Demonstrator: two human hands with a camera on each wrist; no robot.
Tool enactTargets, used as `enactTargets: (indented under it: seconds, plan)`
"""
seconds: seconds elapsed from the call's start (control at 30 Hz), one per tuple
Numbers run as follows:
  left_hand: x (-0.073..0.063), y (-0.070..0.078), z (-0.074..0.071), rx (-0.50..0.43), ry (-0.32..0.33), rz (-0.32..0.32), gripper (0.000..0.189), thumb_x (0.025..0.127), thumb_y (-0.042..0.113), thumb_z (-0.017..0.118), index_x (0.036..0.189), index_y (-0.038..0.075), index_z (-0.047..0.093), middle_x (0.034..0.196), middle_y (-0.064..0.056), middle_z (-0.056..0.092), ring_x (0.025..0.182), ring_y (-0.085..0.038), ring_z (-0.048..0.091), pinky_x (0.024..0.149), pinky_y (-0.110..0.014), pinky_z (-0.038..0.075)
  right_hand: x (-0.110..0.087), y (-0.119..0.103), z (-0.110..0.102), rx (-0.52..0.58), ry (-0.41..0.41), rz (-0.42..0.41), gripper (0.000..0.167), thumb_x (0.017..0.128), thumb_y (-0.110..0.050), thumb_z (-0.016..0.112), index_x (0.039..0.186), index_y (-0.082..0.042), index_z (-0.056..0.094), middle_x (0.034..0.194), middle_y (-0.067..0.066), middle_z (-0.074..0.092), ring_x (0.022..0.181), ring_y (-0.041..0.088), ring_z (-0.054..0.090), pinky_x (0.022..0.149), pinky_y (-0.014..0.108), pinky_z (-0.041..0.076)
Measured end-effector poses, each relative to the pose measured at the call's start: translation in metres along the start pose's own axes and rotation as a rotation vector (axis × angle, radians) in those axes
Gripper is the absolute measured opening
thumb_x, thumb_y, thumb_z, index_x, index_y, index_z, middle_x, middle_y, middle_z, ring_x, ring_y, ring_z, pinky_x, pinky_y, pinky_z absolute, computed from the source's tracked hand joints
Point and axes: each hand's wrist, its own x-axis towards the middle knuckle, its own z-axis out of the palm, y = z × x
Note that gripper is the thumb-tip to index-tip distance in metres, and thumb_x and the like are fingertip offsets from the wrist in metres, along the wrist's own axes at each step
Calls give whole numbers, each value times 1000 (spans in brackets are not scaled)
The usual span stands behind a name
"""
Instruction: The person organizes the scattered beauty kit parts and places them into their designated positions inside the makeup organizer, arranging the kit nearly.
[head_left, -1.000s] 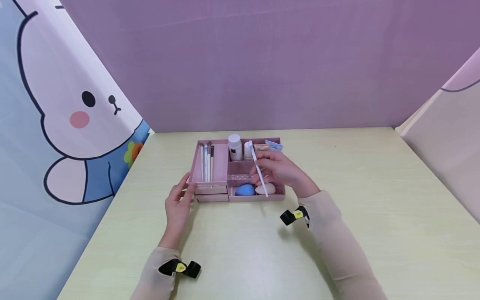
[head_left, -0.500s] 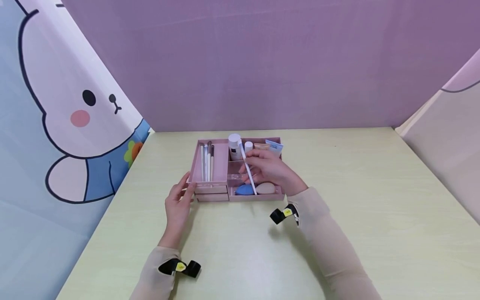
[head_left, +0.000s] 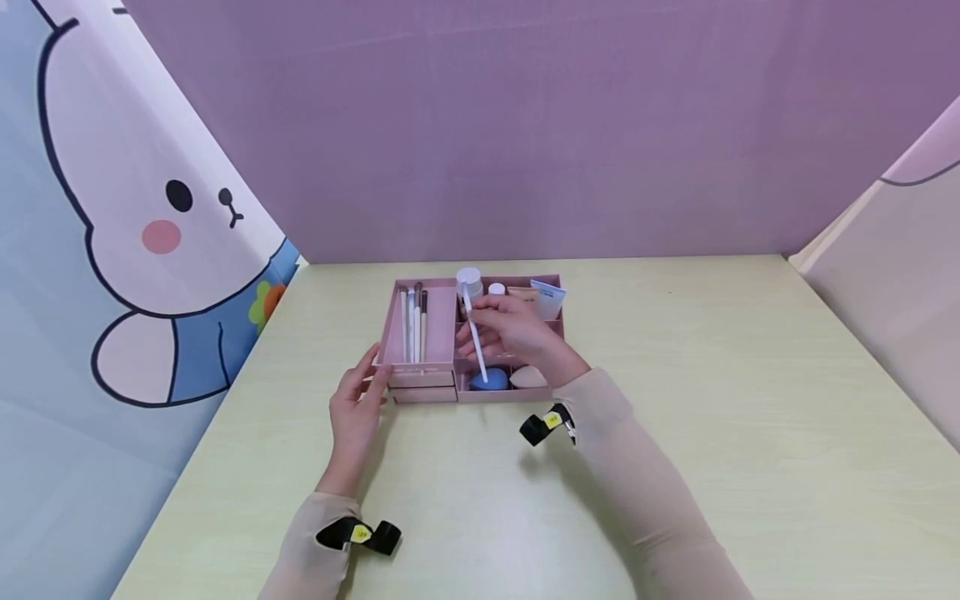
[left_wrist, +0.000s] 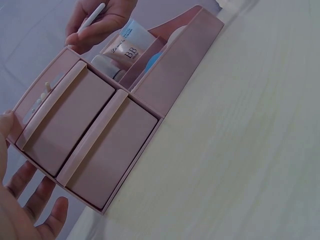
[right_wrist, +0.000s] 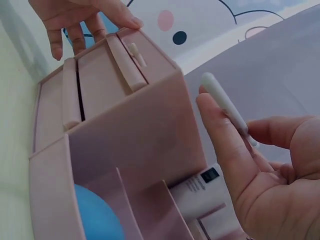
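My right hand [head_left: 517, 329] pinches a slim white makeup brush [head_left: 475, 342] between thumb and fingers. The brush slants above the middle of a pink cosmetics organizer [head_left: 420, 395], touching nothing else that I can see. In the right wrist view the brush's rounded handle end [right_wrist: 220, 97] points past the fingers. My left hand [head_left: 356, 408] rests at the organizer's front left corner; its thumb touches the top edge and its fingers lie loosely along the side. In the top left tray lie several makeup brushes [head_left: 417, 329], side by side.
A white bottle [head_left: 469, 277], a smaller white cap [head_left: 497, 289] and tubes [head_left: 550, 300] stand in the back right compartments. A blue makeup sponge [head_left: 491, 381] and a beige one [head_left: 528, 377] lie in front. Two drawers [left_wrist: 65, 115] sit below the tray, pushed in.
My right hand has moved left with the makeup brush, from over the right compartments to near the brush tray's right wall. The left hand and the organizer have stayed put.
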Motion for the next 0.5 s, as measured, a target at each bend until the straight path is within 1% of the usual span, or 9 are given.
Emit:
enactTargets:
  seconds: [0.1,0.17,0.3,0.4,0.5]
  plan:
    - [0,1,0,5,-3,-17,40,100,19,63,139,17,61,102,5,56,85,-7,55,71,-19,55,4,0,5,13,18,5,26,107,-10,45,127,6,50,94,15,70,73,24,72,71,41,62]
    - [-1,4,0,6,-6,-28,40,100,18,63,140,16,60,102,6,56,85,-6,54,72,-20,55,6,0,8,32,19,4,28,107,-9,45,128,9,48,92,15,69,73,23,71,71,41,62]
    - [-8,24,-1,31,-20,-41,41,101,14,61,141,8,57,103,3,56,83,-4,53,73,-21,56,10,-2,13,53,19,1,33,106,-10,46,131,12,44,91,13,69,72,22,71,67,35,62]
    - [-13,38,-1,43,-30,-43,41,101,13,59,141,4,55,104,0,56,83,-4,52,74,-21,56,12,-3,17,34,32,-1,34,106,-12,47,132,10,45,94,13,69,73,22,71,64,31,61]
    - [-9,28,-2,34,-35,-65,42,102,16,60,143,9,56,108,-2,56,86,-6,53,75,-22,56,15,-5,19,22,53,3,34,106,-12,49,133,8,48,97,15,69,75,22,72,64,31,61]
